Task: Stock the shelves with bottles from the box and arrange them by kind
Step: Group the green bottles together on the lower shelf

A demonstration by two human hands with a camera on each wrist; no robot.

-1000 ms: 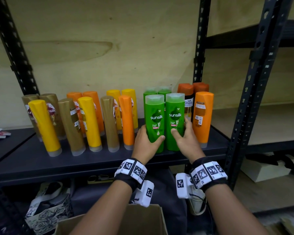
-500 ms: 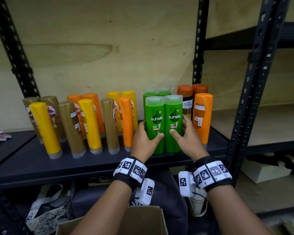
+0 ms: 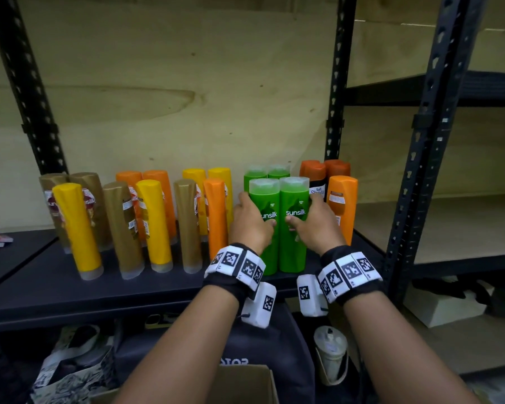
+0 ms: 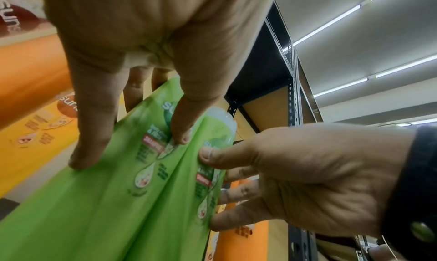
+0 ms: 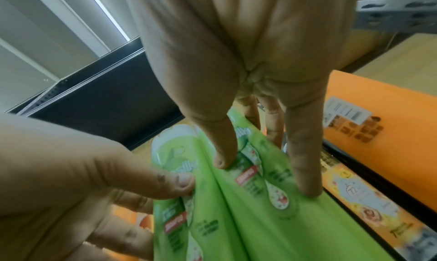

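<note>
Two green Sunsilk shampoo bottles stand side by side at the front of the dark shelf (image 3: 56, 287). My left hand (image 3: 257, 212) grips the left green bottle (image 3: 265, 196) at mid-height, thumb on its front and fingers round its left side. My right hand (image 3: 305, 217) grips the right green bottle (image 3: 293, 196) the same way from the right. The left wrist view shows my left hand (image 4: 132, 149) with its thumb on the left green bottle (image 4: 106, 199). The right wrist view shows my right hand (image 5: 264, 177) on the right green bottle (image 5: 260, 227). Two more green bottles (image 3: 277, 170) stand behind.
Brown, yellow and orange bottles (image 3: 155, 223) fill the shelf to the left. An orange bottle (image 3: 343, 199) and dark orange-capped bottles (image 3: 315, 182) stand close on the right, by a black upright (image 3: 420, 170). A cardboard box (image 3: 245, 383) sits below, amid bags.
Both hands have slid up the two front green bottles, from near their bases to mid-height. The pair now stands pressed together.
</note>
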